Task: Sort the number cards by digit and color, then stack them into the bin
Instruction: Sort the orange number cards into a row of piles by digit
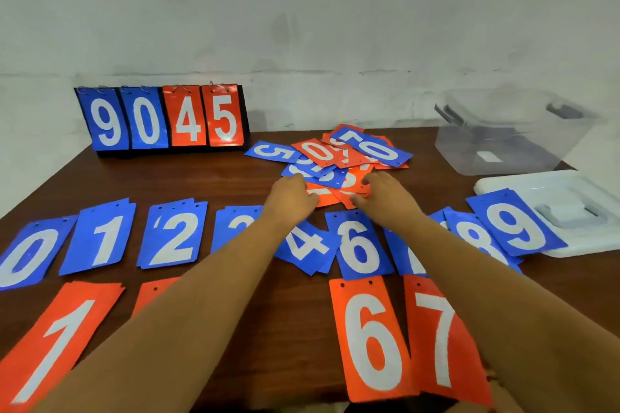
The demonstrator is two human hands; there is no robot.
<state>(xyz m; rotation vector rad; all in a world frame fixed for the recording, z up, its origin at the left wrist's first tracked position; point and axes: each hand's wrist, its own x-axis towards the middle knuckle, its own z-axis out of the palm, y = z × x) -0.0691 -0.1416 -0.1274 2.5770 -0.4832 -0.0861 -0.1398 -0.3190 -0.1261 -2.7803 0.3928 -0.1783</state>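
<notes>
Mixed pile (335, 157) of blue and orange number cards, heaped loosely at the back middle of the table (201, 178), overlapping at every angle, with a blue 5 card (275, 151) jutting out at its left

Both hands at the pile's near edge. Left hand (291, 198) knuckles up, fingers bent down together onto the front of the heap; cannot tell whether gripping or merely touching. Right hand (389, 194) just beside it, thumb below and curled fingers above, pinching the edge of an orange card (350, 189) still lying in the heap

Nearer, a blue row (100, 238) spread across the table, reading from the left: 0, 1, 2, a 3 half hidden under the left forearm, a tilted 4, a 6, one card covered by the right forearm, then 8 and 9. Several of these showing extra edges beneath, so small stacks. Blue 9 card (513, 228) resting partly on a white lid (553, 191)

Nearest of all, an orange row (372, 339): a 1 at the left, one card mostly hidden by the left forearm, then 6 and 7 side by side, touching

Clear bin (503, 147) upright and uncovered at the back right, just behind the lid, near the pile but apart from it

Flip scoreboard (164, 117) standing at the back left, showing blue 9, blue 0, orange 4, orange 5 on wire rings, against a pale wall (302, 10)
</notes>
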